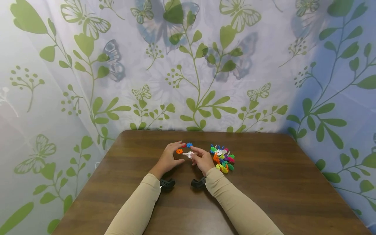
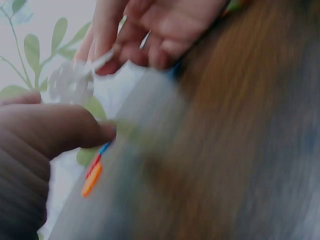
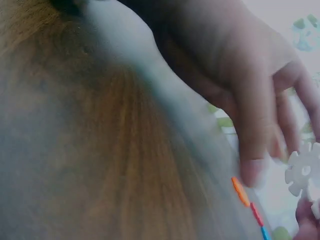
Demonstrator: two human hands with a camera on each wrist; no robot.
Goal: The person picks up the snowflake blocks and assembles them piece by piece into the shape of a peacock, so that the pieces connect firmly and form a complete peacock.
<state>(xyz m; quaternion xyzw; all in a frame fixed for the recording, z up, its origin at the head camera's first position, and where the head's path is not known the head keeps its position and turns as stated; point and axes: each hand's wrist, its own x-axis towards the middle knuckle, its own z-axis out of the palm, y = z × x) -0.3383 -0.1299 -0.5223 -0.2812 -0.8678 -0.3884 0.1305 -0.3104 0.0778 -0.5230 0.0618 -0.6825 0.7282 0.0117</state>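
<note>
My right hand [image 1: 202, 160] pinches white notched plastic discs [image 1: 190, 155], one seen flat and one edge-on. In the left wrist view, the white disc [image 2: 70, 82] juts out from the right fingers [image 2: 135, 55]. Across from it is my left hand [image 1: 168, 158], its thumb and fingers spread apart with a gap around the white pieces. The left thumb [image 2: 95, 130] lies just below the disc in that view. Beyond the hands lie an orange disc [image 1: 179, 151], a red disc [image 1: 184, 145] partly covered by the left fingers, and a blue disc [image 1: 189, 145].
To the right of my right hand is a heap of multicoloured notched discs [image 1: 224, 158]. The brown wooden table [image 1: 264, 195] ends at a patterned cloth [image 1: 182, 107] with leaves and butterflies. Each wrist carries a black camera mount [image 1: 168, 184].
</note>
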